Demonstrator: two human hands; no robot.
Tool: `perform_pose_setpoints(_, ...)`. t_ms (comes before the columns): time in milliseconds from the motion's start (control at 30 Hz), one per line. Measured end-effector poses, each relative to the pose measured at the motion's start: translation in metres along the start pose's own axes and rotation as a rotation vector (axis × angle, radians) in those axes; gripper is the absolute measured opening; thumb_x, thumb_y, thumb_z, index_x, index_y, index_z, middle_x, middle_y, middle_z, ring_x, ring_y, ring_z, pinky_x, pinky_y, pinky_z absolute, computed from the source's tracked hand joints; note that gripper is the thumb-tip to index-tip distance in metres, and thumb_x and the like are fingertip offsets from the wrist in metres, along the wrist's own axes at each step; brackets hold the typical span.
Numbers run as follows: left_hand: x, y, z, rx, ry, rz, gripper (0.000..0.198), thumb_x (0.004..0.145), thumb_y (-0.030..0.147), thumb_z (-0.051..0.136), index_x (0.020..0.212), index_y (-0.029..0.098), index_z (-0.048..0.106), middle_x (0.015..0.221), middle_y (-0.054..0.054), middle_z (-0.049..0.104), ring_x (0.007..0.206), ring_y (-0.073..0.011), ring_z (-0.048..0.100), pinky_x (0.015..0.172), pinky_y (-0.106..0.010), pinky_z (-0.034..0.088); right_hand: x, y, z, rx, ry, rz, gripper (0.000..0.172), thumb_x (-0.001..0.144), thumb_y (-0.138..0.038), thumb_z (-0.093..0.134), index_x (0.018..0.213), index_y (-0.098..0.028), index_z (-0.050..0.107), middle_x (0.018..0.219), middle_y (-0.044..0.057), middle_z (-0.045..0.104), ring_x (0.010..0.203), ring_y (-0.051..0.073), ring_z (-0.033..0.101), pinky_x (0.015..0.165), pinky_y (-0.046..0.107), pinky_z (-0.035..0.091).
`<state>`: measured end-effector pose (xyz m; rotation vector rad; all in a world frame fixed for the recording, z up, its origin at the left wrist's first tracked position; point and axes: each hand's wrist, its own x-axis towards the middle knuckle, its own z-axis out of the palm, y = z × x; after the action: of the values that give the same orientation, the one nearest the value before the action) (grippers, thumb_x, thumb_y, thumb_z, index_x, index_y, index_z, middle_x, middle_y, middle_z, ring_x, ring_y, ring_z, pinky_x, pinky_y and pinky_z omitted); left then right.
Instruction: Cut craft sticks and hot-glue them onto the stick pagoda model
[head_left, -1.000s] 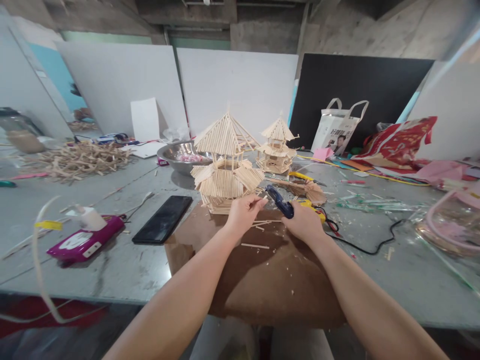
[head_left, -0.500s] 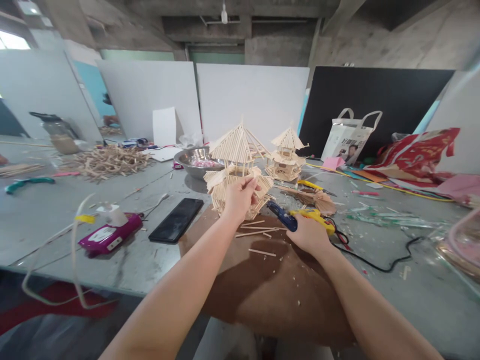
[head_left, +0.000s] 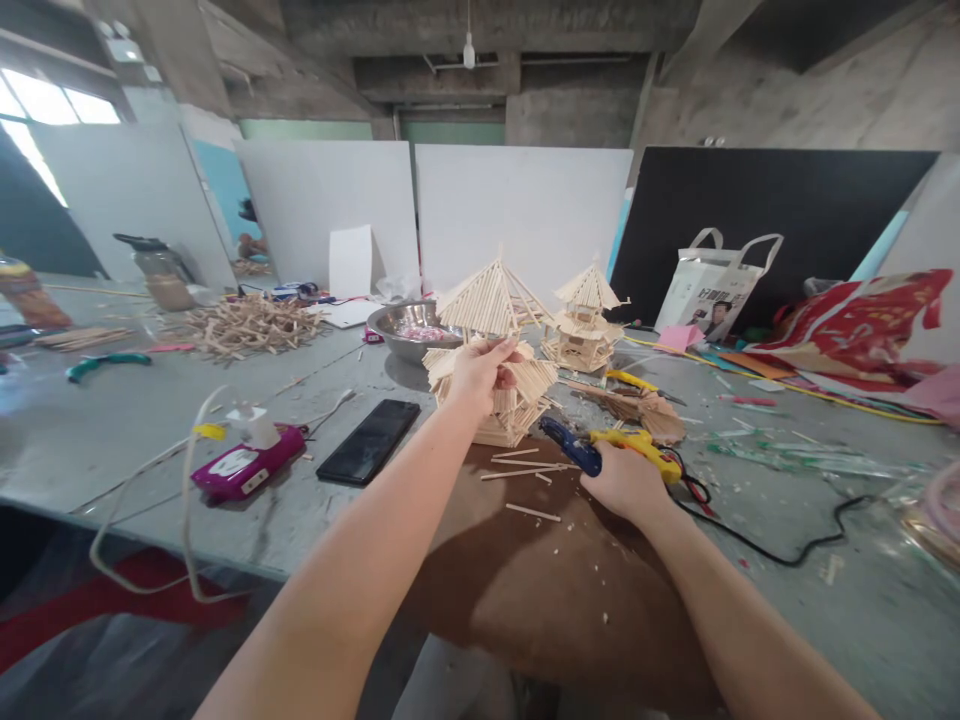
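A grey worktop (head_left: 135, 440) is stretching across a cluttered workshop, with a brown sheet (head_left: 540, 590) draping over its near edge in front of the person. At the sheet's far end, about midway along the worktop, a large pagoda (head_left: 491, 300) built of thin wooden sticks is standing upright. A heap of sticks (head_left: 247, 322) is lying towards the far left corner. A metal bowl (head_left: 397, 325) is sitting just behind the large pagoda on its left, and a small pagoda (head_left: 586, 320) is standing just behind it on its right. A black phone (head_left: 369, 455) is lying flat just left of the sheet, with a pink box (head_left: 247, 470) further left near the front edge.

The left hand (head_left: 480, 372) is reaching up to the large pagoda, its grip pinching together on the sticks of the lower roof. The right hand (head_left: 626, 480) is resting on the sheet to the pagoda's right, its grip clamping on a blue glue gun (head_left: 571, 448) whose nozzle is pointing left, near the pagoda's base but apart from it. Loose sticks (head_left: 525, 468) are lying on the sheet between the two hands.
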<state>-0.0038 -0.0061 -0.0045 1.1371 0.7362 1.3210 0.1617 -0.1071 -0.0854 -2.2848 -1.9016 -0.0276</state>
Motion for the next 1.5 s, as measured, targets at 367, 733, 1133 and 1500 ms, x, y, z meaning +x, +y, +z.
perform_pose_setpoints(367,0.002,0.001,0.003,-0.079,0.004,0.001,0.02,0.057,0.028,0.064,0.066,0.012,0.055,0.053,0.001,0.056,0.032,-0.0037,0.043,0.033,-0.017,0.031,0.0,-0.003,-0.003,-0.003,-0.042,0.017,0.029,0.064,-0.035,0.044,0.086,-0.019,0.055,0.079,0.009,0.062,0.075,0.023,0.057,0.062,0.032,0.038)
perform_pose_setpoints(733,0.003,0.003,0.006,-0.152,0.046,-0.076,0.016,0.059,0.025,0.063,0.066,0.012,0.056,0.051,0.0,0.056,0.031,-0.0033,0.041,0.032,-0.017,0.029,0.001,-0.002,-0.001,0.007,-0.049,-0.004,0.028,0.064,-0.034,0.042,0.084,-0.02,0.055,0.08,0.009,0.062,0.075,0.024,0.057,0.062,0.032,0.039)
perform_pose_setpoints(1133,0.005,0.005,0.006,-0.201,0.067,-0.131,0.015,0.057,0.023,0.064,0.065,0.013,0.057,0.049,0.001,0.055,0.031,-0.0029,0.04,0.031,-0.017,0.029,0.001,-0.001,0.002,0.003,-0.108,-0.051,0.028,0.063,-0.032,0.042,0.084,-0.019,0.055,0.08,0.009,0.062,0.076,0.025,0.057,0.063,0.033,0.039)
perform_pose_setpoints(1500,0.002,0.012,0.006,-0.273,0.021,-0.219,0.009,0.061,0.02,0.059,0.066,0.012,0.057,0.048,0.002,0.055,0.03,-0.0018,0.038,0.032,-0.015,0.029,-0.001,-0.001,-0.001,-0.024,-0.157,-0.11,0.037,0.062,-0.046,0.044,0.085,-0.019,0.054,0.084,0.011,0.061,0.079,0.027,0.057,0.062,0.034,0.039)
